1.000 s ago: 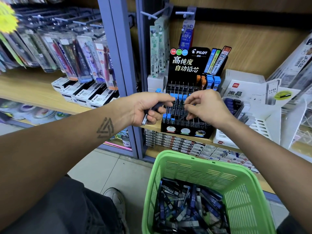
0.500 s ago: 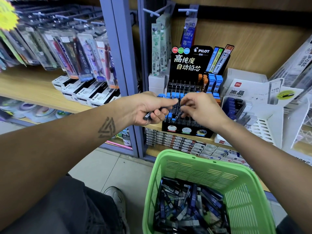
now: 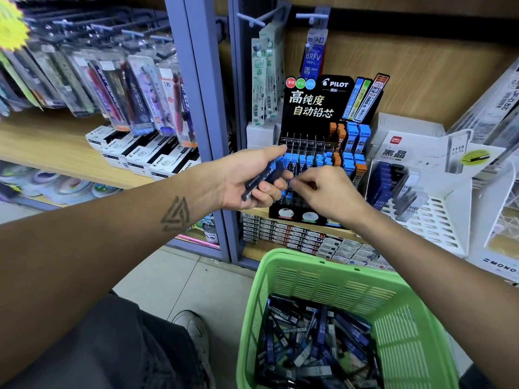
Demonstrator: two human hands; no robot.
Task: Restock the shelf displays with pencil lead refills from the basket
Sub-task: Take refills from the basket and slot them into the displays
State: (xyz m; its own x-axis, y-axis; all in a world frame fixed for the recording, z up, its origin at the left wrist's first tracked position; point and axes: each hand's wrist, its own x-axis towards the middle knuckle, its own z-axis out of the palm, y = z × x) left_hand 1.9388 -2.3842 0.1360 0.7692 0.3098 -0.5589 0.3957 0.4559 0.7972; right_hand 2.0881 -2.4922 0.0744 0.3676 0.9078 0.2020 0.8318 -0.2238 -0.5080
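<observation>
From the head camera, the black tiered Pilot display stand (image 3: 314, 153) with its slotted rows sits on the wooden shelf, and everything here is placed against it. The left hand (image 3: 250, 178) is just in front of its left edge, fingers curled round a small bunch of dark blue pencil lead refill cases (image 3: 265, 179) with blue caps. The right hand (image 3: 328, 197) is over the stand's lower middle rows, its thumb and forefinger pinched together at the slots; whether they grip a case cannot be told. Below the stand, in front of the shelf, stands the green slatted plastic basket (image 3: 393, 313), with many more dark refill cases (image 3: 314, 349) heaped loose inside.
</observation>
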